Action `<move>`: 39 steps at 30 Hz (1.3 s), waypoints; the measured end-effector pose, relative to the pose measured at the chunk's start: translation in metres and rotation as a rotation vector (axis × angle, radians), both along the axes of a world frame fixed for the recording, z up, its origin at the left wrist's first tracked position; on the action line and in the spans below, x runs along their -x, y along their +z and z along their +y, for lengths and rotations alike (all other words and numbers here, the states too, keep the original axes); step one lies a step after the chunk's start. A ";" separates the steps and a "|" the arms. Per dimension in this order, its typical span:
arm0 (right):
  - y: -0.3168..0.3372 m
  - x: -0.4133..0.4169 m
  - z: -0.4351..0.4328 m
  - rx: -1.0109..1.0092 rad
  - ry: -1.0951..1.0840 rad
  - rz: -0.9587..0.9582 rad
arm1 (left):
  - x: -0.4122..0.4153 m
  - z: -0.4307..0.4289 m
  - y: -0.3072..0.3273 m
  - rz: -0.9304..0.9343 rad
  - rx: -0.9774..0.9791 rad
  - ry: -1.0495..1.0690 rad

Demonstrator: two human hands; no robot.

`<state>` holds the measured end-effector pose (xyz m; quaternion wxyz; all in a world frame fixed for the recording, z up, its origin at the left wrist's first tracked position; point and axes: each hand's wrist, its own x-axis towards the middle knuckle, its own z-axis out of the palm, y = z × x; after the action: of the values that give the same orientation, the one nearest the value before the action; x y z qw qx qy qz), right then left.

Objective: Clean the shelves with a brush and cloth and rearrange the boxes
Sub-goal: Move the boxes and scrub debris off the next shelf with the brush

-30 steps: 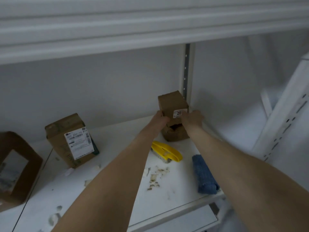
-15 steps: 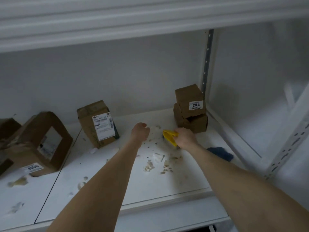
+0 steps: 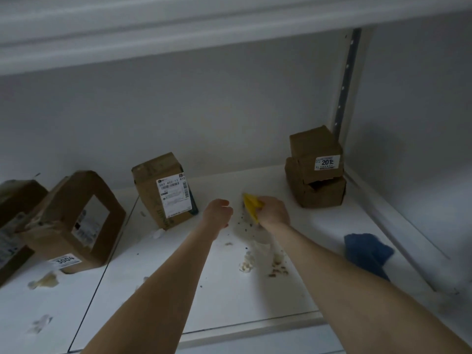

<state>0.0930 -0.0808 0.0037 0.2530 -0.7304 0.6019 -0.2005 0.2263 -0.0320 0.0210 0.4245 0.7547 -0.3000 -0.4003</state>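
Observation:
My right hand (image 3: 273, 210) grips the yellow brush (image 3: 250, 206) on the white shelf (image 3: 229, 297), above a patch of crumbs and dust (image 3: 255, 261). My left hand (image 3: 217, 212) hovers just left of it, fingers loosely curled, holding nothing. A blue cloth (image 3: 365, 251) lies crumpled on the shelf to the right. Two small brown boxes (image 3: 315, 167) are stacked in the back right corner. A labelled box (image 3: 164, 190) stands upright behind my left hand.
A brown box with a cut-out window (image 3: 74, 221) leans at the left, with another box (image 3: 12, 226) at the frame's edge. Smudges (image 3: 46, 281) mark the left shelf panel. An upper shelf (image 3: 178, 34) hangs overhead, and a slotted upright (image 3: 346, 80) stands at the back right.
Both hands left the stacked small boxes. My right hand took hold of the yellow brush and moved it left over the crumbs; my left hand drew back beside it.

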 end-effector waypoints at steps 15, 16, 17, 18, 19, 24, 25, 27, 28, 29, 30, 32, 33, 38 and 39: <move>-0.002 -0.022 -0.046 -0.145 0.016 -0.201 | -0.026 -0.007 -0.005 -0.104 0.007 -0.053; -0.001 -0.024 -0.045 -0.157 0.028 -0.227 | -0.026 -0.007 -0.005 -0.101 0.007 -0.055; 0.001 -0.023 -0.048 -0.153 0.030 -0.233 | -0.026 -0.006 -0.003 -0.092 0.011 -0.054; 0.003 -0.020 -0.052 -0.128 0.021 -0.220 | -0.027 -0.006 -0.002 -0.091 0.013 -0.050; 0.005 -0.016 -0.058 -0.087 -0.002 -0.207 | -0.029 -0.006 0.000 -0.100 0.012 -0.049; -0.003 -0.005 -0.080 -0.047 -0.110 -0.174 | -0.042 -0.002 -0.002 -0.093 0.013 -0.041; -0.005 -0.008 -0.082 -0.058 -0.117 -0.182 | -0.044 -0.001 -0.002 -0.089 0.016 -0.024; -0.006 -0.021 -0.082 -0.066 -0.093 -0.194 | -0.048 0.000 -0.002 -0.078 0.014 -0.019; -0.006 -0.029 -0.080 -0.073 -0.068 -0.209 | -0.049 0.001 -0.003 -0.078 0.012 -0.019; -0.005 -0.038 -0.077 -0.098 -0.035 -0.243 | -0.050 0.002 -0.003 -0.088 0.009 -0.016; -0.004 -0.045 -0.071 -0.127 0.004 -0.285 | -0.051 0.003 -0.004 -0.104 0.004 -0.014; -0.005 -0.054 -0.059 -0.153 0.095 -0.333 | -0.052 0.005 -0.007 -0.117 0.008 -0.028; -0.007 -0.056 -0.053 -0.156 0.137 -0.328 | -0.051 0.005 -0.008 -0.107 0.010 -0.032; -0.004 -0.040 -0.047 -0.164 0.244 -0.239 | -0.049 0.006 -0.007 -0.156 -0.023 -0.025; -0.002 -0.032 -0.048 -0.137 0.208 -0.254 | -0.049 0.006 -0.006 -0.142 -0.016 -0.025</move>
<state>0.1253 -0.1293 0.0020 0.3956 -0.7387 0.4984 -0.2223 0.2750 -0.0255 0.0146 0.3913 0.7806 -0.3355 -0.3535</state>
